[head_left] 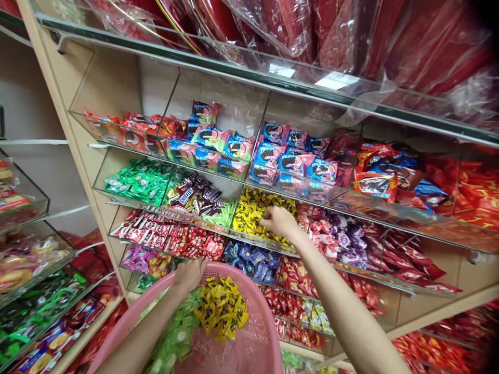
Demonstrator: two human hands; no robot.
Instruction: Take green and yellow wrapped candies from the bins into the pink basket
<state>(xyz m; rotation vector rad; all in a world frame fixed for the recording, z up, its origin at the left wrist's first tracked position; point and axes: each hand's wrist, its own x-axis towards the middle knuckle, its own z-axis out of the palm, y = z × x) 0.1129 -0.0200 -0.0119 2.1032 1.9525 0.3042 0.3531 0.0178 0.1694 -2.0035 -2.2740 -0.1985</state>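
Note:
My right hand [278,221] reaches into a clear shelf bin of yellow-wrapped candies [249,210]. Its fingers are curled down at the pile, and whatever they hold is hidden. Below, my left hand [189,274] is closed over the far rim of a pink plastic basket [268,322]. Inside the basket lies a heap of yellow-wrapped candies [221,307]. Beside that heap, green-wrapped candies [177,332] fill the left side, partly covered by my left forearm.
Glass-fronted bins hold Snickers bars [195,195], green candies [136,182], purple candies [346,239] and cookie packs [288,158]. A glass shelf edge [249,65] runs above, with red plastic-wrapped packages [280,26] on it. Another rack [27,249] stands left.

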